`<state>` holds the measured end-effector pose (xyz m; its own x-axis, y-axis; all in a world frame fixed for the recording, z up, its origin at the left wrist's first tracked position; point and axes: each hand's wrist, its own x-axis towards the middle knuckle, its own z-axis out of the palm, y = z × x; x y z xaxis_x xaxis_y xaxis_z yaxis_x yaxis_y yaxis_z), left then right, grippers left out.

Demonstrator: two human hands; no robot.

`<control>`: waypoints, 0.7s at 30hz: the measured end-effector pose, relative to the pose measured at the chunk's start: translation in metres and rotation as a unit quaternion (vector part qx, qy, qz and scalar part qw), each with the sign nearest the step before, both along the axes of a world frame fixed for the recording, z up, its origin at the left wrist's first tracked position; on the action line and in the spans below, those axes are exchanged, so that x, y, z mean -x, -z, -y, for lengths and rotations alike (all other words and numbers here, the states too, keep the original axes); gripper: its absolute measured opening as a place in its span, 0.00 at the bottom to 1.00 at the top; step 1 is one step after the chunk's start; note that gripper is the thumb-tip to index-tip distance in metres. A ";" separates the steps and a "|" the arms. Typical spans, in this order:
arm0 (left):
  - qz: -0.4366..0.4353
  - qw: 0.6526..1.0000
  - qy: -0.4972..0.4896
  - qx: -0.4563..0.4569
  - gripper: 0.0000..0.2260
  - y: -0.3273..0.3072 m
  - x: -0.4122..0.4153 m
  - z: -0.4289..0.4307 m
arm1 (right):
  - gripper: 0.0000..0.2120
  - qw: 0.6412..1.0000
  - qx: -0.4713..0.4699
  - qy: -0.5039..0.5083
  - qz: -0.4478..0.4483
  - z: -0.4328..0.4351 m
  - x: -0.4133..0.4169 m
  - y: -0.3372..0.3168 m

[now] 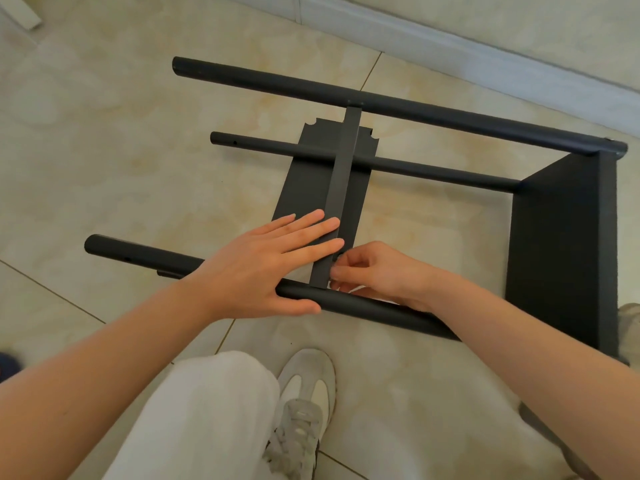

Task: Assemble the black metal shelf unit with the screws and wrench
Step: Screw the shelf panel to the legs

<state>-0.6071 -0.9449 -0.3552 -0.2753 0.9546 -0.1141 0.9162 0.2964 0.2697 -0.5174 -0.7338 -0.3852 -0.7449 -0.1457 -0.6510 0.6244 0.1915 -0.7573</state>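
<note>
Three round tubes of the black shelf unit [561, 244] show in the head view, where it lies on its side on a glossy, cream, marbled tile floor [104, 150]: a thick far tube [277, 83], a thinner middle tube [433, 171] and a near tube [145, 256] partly covered by both forearms. The metal has a matte, finely grained coating, and small holes dot the tubes near their open left ends. At the right a flat rectangular end panel [588, 271] joins the tubes, its lower corner hidden behind the right arm. A second flat panel [304, 181] with notched far corners lies between the tubes, crossed by a narrow flat strip [343, 174] that runs from the far tube to the near one. The left hand [256, 271] lies released, with straight fingers pressing on this panel beside the strip and the thumb along the near tube. The right hand [377, 271] has curled fingers, their tips meeting at the strip's near end; whether they pinch anything cannot be told. A white scrap [356, 289] peeks out beneath it, too hidden to identify. Below are a pale trouser leg [207, 417] and a grey-and-white laced shoe [304, 403]; a pale baseboard [450, 39] runs along the top.
</note>
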 end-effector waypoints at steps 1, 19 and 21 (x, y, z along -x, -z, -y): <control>0.002 1.000 -0.001 -0.003 0.37 0.000 0.000 0.000 | 0.08 1.000 0.024 -0.003 -0.002 -0.001 0.000 0.003; 0.014 1.000 -0.009 -0.019 0.36 -0.003 -0.003 -0.002 | 0.06 0.993 0.096 -0.034 0.061 -0.001 0.017 0.006; 0.013 1.000 -0.011 -0.017 0.36 -0.004 -0.002 -0.001 | 0.07 0.992 0.093 -0.041 0.076 0.000 0.019 0.004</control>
<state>-0.6046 -0.9434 -0.3512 -0.2934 0.9518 -0.0893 0.9020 0.3066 0.3040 -0.5363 -0.7335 -0.3896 -0.6214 -0.3303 -0.7105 0.7217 0.1118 -0.6831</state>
